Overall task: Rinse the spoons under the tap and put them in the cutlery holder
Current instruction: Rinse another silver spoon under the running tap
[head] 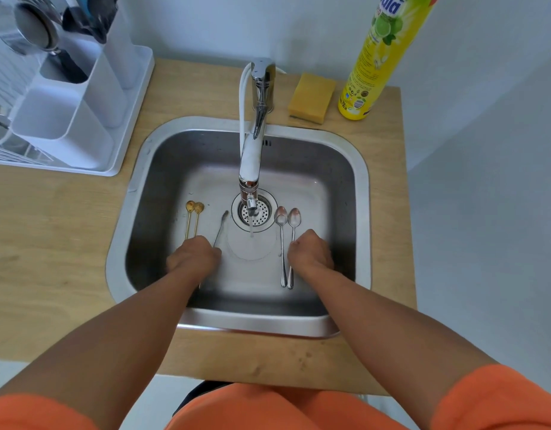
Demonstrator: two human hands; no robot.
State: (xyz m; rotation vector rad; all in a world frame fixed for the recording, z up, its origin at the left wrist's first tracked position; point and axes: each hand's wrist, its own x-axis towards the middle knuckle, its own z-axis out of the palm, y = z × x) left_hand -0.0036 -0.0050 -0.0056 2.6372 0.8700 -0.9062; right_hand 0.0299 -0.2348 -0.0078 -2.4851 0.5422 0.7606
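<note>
Early on: tap [252,144] running, gold spoons [193,218] + silver spoons [287,243] lie in sink [362,187]. Left hand [193,254] fingers closed on thin utensil [221,229]; right hand [310,251] curled, grip unclear. Cutlery holder [66,125] far left awaits.

The curled left hand [193,254] covers the lower handles of the two slim gold spoons [192,220] and the near end of a thin grey utensil [221,229] at its 1 o'clock; what that utensil is cannot be told. The curled right hand [310,254] overlaps one of the two silver teaspoons [287,243]. The tall yellow dish-soap bottle [382,57] at 1 o'clock loses its top to the frame edge. The white plastic cutlery holder [79,97] at 10 o'clock is cropped, its dark contents blurred.
</note>
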